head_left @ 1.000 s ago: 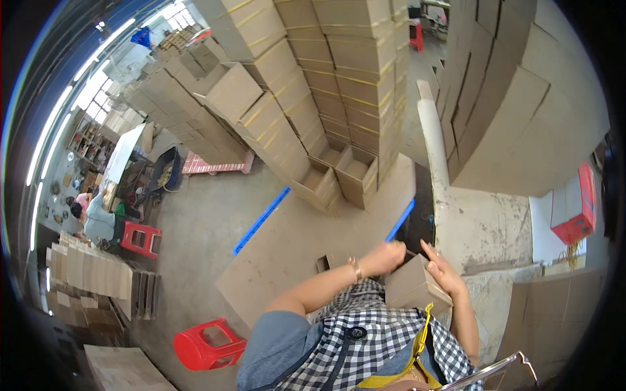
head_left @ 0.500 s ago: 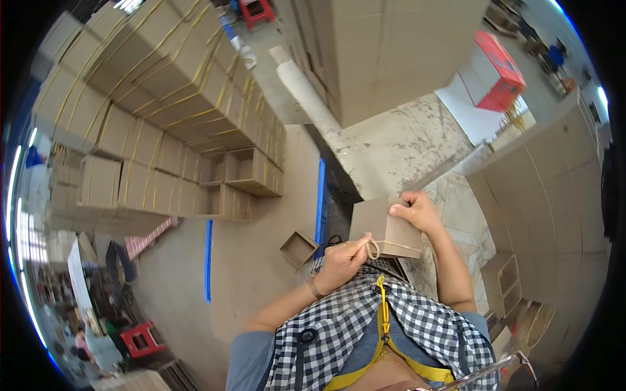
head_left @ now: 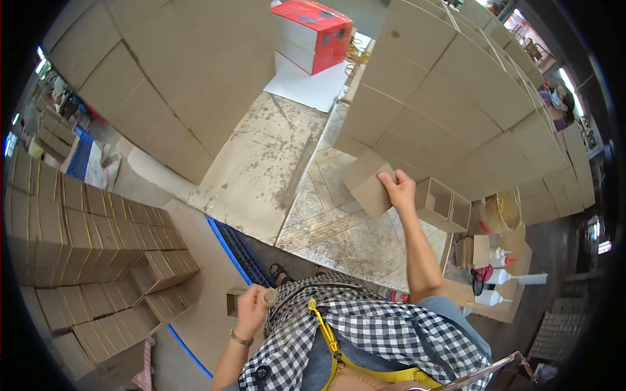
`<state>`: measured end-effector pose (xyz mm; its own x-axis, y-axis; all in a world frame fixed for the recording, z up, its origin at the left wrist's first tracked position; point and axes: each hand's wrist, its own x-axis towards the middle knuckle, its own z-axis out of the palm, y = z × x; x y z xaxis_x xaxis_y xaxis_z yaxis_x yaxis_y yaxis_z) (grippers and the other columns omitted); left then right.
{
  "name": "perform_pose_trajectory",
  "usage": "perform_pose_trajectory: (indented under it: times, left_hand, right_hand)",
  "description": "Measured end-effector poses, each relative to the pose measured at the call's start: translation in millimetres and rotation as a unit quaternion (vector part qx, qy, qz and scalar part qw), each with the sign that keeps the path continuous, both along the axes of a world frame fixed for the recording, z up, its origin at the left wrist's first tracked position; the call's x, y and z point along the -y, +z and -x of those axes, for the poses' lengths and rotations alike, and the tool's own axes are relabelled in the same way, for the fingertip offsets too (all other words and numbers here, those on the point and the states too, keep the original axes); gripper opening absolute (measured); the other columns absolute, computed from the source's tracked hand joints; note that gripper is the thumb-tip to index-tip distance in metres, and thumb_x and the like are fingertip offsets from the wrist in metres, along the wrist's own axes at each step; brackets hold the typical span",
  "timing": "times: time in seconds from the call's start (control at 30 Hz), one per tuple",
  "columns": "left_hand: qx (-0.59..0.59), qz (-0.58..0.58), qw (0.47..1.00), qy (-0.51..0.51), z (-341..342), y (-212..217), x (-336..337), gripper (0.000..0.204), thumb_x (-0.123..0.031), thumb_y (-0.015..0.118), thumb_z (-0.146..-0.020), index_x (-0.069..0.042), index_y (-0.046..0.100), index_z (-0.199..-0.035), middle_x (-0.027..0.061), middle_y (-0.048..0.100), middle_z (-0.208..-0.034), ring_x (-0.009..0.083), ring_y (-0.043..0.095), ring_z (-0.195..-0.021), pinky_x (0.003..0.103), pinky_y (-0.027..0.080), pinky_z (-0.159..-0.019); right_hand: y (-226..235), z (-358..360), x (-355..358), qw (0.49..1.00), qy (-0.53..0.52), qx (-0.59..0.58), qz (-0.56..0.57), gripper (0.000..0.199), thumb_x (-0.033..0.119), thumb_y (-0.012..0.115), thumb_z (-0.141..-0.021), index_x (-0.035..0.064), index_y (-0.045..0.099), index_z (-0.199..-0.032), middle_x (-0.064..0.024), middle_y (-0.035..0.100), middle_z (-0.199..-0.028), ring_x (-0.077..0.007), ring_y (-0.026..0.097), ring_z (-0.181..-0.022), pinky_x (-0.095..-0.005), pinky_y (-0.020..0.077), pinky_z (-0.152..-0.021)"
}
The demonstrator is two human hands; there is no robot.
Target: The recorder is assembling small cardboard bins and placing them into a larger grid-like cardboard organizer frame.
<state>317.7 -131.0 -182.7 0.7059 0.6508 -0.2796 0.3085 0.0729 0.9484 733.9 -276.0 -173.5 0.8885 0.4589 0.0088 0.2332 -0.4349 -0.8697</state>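
Note:
My right hand (head_left: 399, 189) grips a brown cardboard box (head_left: 369, 184) by its near edge, thumb on top. The box is tilted above the stained tabletop (head_left: 332, 225). Down by my left hip, my left hand (head_left: 250, 311) is closed on a tan looped band (head_left: 270, 298), apart from the box. A small open box (head_left: 233, 302) sits below, partly hidden behind that hand. Just right of my right hand stands an open two-compartment cardboard box (head_left: 443, 203).
Stacked boxes with yellow bands (head_left: 85, 228) fill the left side. Large cardboard stacks (head_left: 450, 85) wall the table's far right. A red and white carton (head_left: 316, 36) rests on a white sheet (head_left: 306, 85). White nozzle bottles (head_left: 499, 277) stand at right. A person (head_left: 559, 104) is far right.
My view has swung right. Both hands were at the box with a tan band around it; now my left hand is away with the looped band, and my right hand holds the box over the table.

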Motion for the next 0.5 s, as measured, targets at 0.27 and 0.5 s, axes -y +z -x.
perform_pose_trajectory:
  times: [0.27,0.5]
  left_hand:
    - [-0.271,-0.116,0.949,0.111,72,-147,0,0.036,-0.021,0.055,-0.085,0.000,0.045,-0.058,0.0077,0.045,-0.048,0.0162,0.041,-0.043,0.033,0.036,-0.043]
    - [-0.395,0.082,0.871,0.282,112,-204,41,0.019,-0.002,0.058,-0.075,-0.002,0.051,-0.093,0.0111,0.056,-0.066,0.0178,0.051,-0.045,0.036,0.042,-0.041]
  right_hand:
    - [-66,-18,103,0.878,0.130,0.368,0.275,0.011,0.015,0.063,-0.074,0.0078,0.055,-0.075,-0.0115,0.054,-0.073,-0.0302,0.055,-0.076,-0.0410,0.0439,-0.062]
    - [-80,-29,102,0.873,0.032,0.371,0.314,0.012,0.016,0.062,-0.077,0.0066,0.054,-0.079,-0.0130,0.054,-0.076,-0.0317,0.054,-0.078,-0.0419,0.0428,-0.064]
